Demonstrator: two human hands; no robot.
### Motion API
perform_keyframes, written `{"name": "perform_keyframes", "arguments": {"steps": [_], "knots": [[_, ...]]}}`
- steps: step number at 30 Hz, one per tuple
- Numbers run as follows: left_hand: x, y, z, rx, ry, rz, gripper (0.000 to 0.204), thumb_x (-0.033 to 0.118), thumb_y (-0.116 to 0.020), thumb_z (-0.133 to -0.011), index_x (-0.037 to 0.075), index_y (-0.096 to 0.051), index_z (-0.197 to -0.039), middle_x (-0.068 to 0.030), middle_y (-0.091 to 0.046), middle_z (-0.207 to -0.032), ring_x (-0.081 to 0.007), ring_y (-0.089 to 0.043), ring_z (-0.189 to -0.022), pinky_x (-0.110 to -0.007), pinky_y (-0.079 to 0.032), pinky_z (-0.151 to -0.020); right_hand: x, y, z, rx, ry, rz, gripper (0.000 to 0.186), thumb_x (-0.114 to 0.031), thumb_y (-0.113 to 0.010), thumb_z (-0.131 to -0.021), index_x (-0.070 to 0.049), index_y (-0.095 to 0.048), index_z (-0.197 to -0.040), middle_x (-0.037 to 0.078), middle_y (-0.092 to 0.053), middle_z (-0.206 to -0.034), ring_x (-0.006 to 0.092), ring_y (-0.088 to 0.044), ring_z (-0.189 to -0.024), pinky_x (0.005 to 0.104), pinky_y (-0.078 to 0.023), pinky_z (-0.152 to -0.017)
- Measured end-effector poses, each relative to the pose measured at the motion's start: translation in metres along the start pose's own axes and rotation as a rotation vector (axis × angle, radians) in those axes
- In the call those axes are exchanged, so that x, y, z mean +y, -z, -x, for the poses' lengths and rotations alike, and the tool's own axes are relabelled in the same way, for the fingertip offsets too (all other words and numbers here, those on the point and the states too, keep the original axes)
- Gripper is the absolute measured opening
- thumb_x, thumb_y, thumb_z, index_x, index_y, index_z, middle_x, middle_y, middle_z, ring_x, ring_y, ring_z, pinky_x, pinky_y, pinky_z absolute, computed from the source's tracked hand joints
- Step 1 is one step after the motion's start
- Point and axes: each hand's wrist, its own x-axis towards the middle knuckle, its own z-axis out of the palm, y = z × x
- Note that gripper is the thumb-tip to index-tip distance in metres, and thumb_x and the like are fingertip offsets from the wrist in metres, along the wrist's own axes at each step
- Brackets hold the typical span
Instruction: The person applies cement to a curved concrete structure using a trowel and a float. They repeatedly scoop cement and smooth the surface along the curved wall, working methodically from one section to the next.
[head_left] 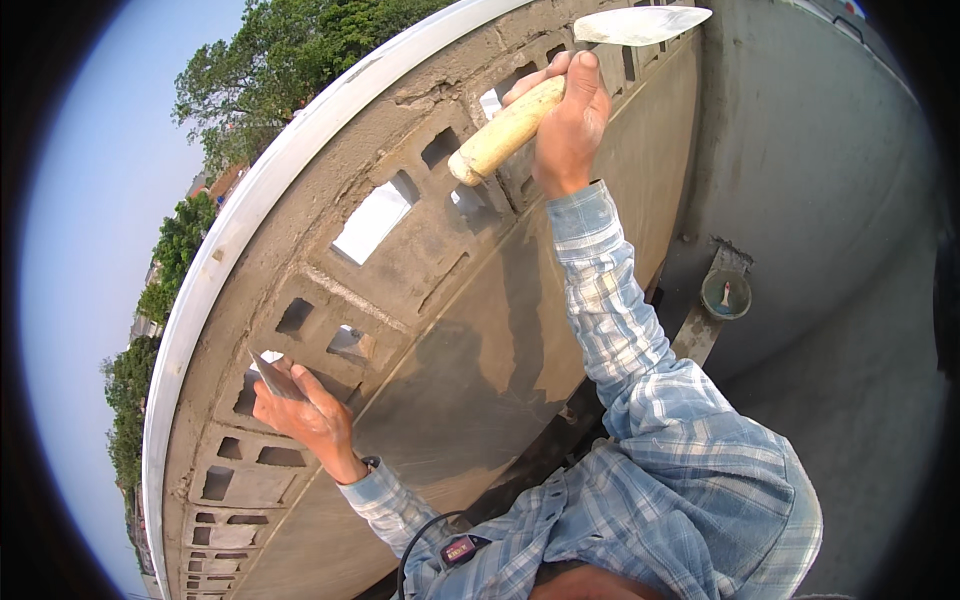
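Observation:
My right hand (572, 140) is closed round the wooden handle of a pointed trowel (495, 138), raised in front of the upper wall. Its pale, mortar-smeared blade points to the far right. Lower on the left, my left hand (318, 422) grips a thin, flat grey piece with a pointed end (276, 380); its exact kind is unclear. That hand is close to the openings in a row of ventilation blocks (375, 275). Rough mortar surrounds the blocks, and light shows through several of their holes.
A pale straightedge-like rail (215, 255) runs along the wall's outer edge. Below the blocks lies smooth, partly damp plaster (450, 390). At right, a round bucket (726, 294) rests on a plank (697, 335) beside a grey wall (820, 200). Trees (260, 80) stand beyond.

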Motion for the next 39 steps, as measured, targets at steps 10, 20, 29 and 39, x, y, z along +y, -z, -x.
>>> {"name": "perform_keyframes", "arguments": {"steps": [10,20,29,39], "knots": [[0.007,-0.003,-0.001,-0.009,0.019,0.039,0.028,0.026,-0.048,-0.097,0.002,-0.06,-0.105,-0.0107,-0.053,-0.091,-0.0295,-0.047,-0.088,-0.041,-0.031,-0.084,0.008,0.013,-0.005,0.003,-0.123,0.017,0.037,-0.042,-0.037,-0.103,-0.009,-0.046,-0.091,0.012,-0.059,-0.063,0.021,-0.059,-0.052,0.0368,-0.054,-0.048],[0.003,-0.005,-0.003,0.02,-0.023,0.008,0.029,0.027,-0.047,-0.099,0.002,-0.059,-0.103,-0.0114,-0.053,-0.09,-0.0288,-0.047,-0.087,-0.04,-0.031,-0.082,0.013,0.024,-0.026,-0.103,-0.452,-0.013,0.038,-0.044,-0.036,-0.104,-0.01,-0.045,-0.09,0.012,-0.06,-0.063,0.0208,-0.061,-0.053,0.0359,-0.055,-0.049],[-0.001,0.0,0.003,0.004,-0.009,-0.013,0.028,0.025,-0.047,-0.098,0.001,-0.059,-0.103,-0.0111,-0.053,-0.089,-0.0288,-0.047,-0.088,-0.04,-0.03,-0.081,0.011,0.018,-0.016,0.001,-0.246,-0.027,0.038,-0.043,-0.039,-0.103,-0.009,-0.046,-0.09,0.012,-0.06,-0.064,0.0217,-0.059,-0.051,0.0355,-0.052,-0.049],[0.002,-0.002,-0.001,-0.013,0.01,0.014,0.028,0.024,-0.047,-0.098,0.0,-0.059,-0.104,-0.0125,-0.055,-0.091,-0.0297,-0.047,-0.087,-0.039,-0.031,-0.082,0.008,0.015,-0.02,0.093,0.035,-0.042,0.037,-0.041,-0.038,-0.103,-0.008,-0.046,-0.09,0.012,-0.06,-0.065,0.0208,-0.059,-0.052,0.0357,-0.052,-0.05]]}}
